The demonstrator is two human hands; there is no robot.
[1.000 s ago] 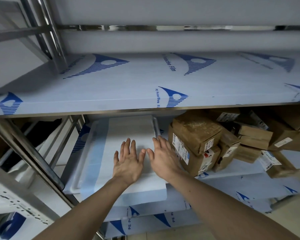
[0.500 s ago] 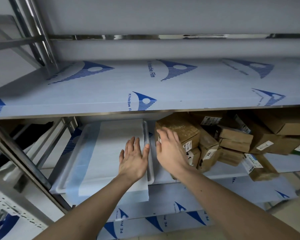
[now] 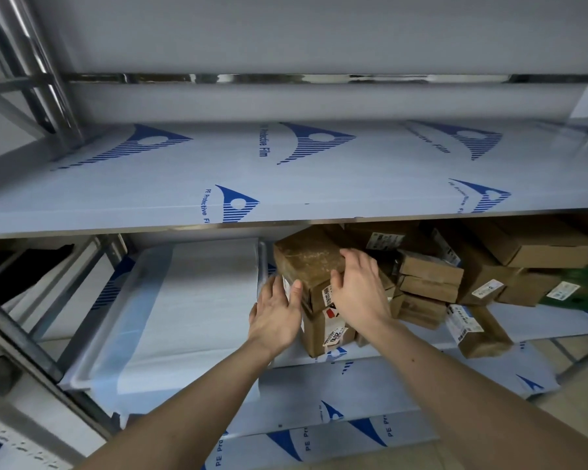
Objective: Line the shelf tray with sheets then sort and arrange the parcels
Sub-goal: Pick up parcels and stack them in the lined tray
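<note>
So the tray (image 3: 82, 374) on the middle shelf (image 3: 540, 329) is already lined with a pale sheet (image 3: 197, 300), and the parcels (image 3: 431, 276) are heaped just right of it, so the top box (image 3: 308, 262) probably gets lifted across next. It's clasped between both hands, left hand (image 3: 275, 318) flat on its near-left face and right hand (image 3: 358, 290) draped over the top-right corner, though a full grip can't be confirmed; support from underneath would be wise, since it's perched tilted on a lower box (image 3: 323, 329). Headroom is cut tight by the upper shelf (image 3: 286, 171), and the tray rim (image 3: 262, 259) has to be cleared, so a low pull toward the open front, then a slide left, looks safest.
</note>
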